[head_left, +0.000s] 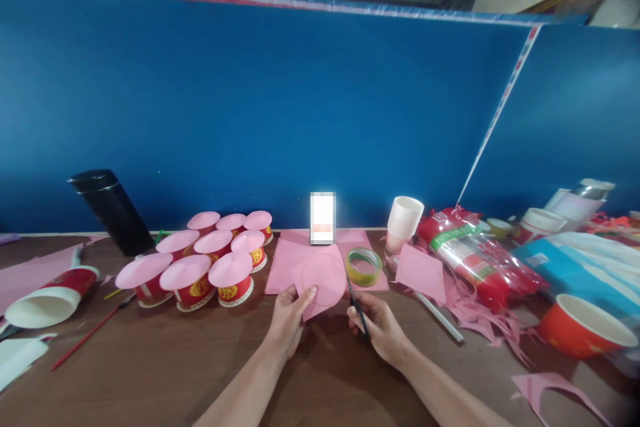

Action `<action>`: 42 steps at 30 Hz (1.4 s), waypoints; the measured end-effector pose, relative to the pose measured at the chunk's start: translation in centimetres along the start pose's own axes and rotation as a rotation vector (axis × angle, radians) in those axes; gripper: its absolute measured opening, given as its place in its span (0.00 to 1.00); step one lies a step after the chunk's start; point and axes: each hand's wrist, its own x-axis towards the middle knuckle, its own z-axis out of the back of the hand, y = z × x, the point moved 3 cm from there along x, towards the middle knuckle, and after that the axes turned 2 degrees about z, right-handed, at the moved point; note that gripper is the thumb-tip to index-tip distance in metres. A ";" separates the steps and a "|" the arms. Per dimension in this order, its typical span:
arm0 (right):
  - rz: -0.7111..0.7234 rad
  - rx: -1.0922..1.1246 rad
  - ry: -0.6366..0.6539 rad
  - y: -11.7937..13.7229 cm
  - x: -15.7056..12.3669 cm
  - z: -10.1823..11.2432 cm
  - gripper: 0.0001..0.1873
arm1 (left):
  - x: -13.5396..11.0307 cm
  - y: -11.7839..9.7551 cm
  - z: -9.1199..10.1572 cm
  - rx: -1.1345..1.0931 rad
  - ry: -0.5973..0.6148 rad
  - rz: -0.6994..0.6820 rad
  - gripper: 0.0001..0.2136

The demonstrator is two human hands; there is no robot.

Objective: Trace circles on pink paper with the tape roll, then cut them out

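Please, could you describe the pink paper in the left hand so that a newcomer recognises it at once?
Below the blue wall is a brown table with larger pink sheets near its middle. There the left hand holds the pink paper. It bears a circle outline and has a rounded right edge, unlike the angular piece right of the tape roll.

Discs (186, 273) on cups (234, 293), three rows, left of the flat paper (284, 253) on the worktop (150, 373); flask (113, 213) farther left, toward the rear. Tape roll (365, 279) on the flat paper, right of the held sheet (327, 280), cup stack (404, 223) behind-right. Bag (467, 253) farther right, scraps (483, 320) in front.
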 end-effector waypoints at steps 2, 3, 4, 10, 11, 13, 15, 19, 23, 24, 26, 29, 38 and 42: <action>-0.008 0.003 -0.002 0.0 0.0 0.0 0.18 | 0.0 0.0 0.0 -0.001 0.001 0.003 0.15; -0.011 0.005 -0.002 0.0 0.0 0.0 0.19 | 0.0 0.0 0.0 -0.001 0.002 0.003 0.15; -0.011 0.006 -0.002 0.0 0.1 0.0 0.18 | 0.0 0.0 0.0 0.000 0.004 0.000 0.15; -0.005 0.010 -0.004 -0.2 0.1 0.1 0.16 | 0.0 -0.2 -0.2 0.002 -0.011 -0.004 0.15; -0.005 0.009 -0.004 -0.2 0.1 0.1 0.16 | -0.1 -0.2 -0.3 0.000 -0.013 -0.001 0.15; -0.002 0.000 -0.001 -0.2 0.0 0.1 0.16 | -0.1 -0.2 -0.3 -0.006 -0.014 -0.002 0.16; 0.002 -0.014 -0.002 -0.1 0.0 0.1 0.17 | -0.1 -0.2 -0.3 -0.007 -0.019 -0.002 0.17; 0.012 -0.022 0.001 0.1 0.0 0.0 0.16 | -0.1 -0.2 -0.2 0.000 -0.016 0.008 0.18; 0.011 -0.028 0.006 0.1 0.0 0.0 0.17 | 0.0 -0.2 -0.1 0.000 -0.019 0.006 0.17; 0.006 -0.030 0.005 0.1 0.0 0.0 0.17 | 0.0 -0.2 -0.1 0.001 -0.021 0.005 0.17; 0.001 -0.030 0.002 0.0 0.0 0.0 0.18 | -0.1 -0.3 -0.1 0.002 -0.021 0.007 0.16; 0.002 -0.023 -0.004 0.0 0.0 0.1 0.18 | -0.1 -0.2 -0.1 -0.002 -0.006 0.001 0.15; 0.001 -0.021 -0.019 0.1 0.1 0.0 0.18 | 0.1 0.0 0.1 0.000 0.007 -0.006 0.14; -0.012 -0.011 -0.028 0.2 0.1 0.0 0.20 | 0.1 0.1 0.1 0.006 0.003 -0.007 0.15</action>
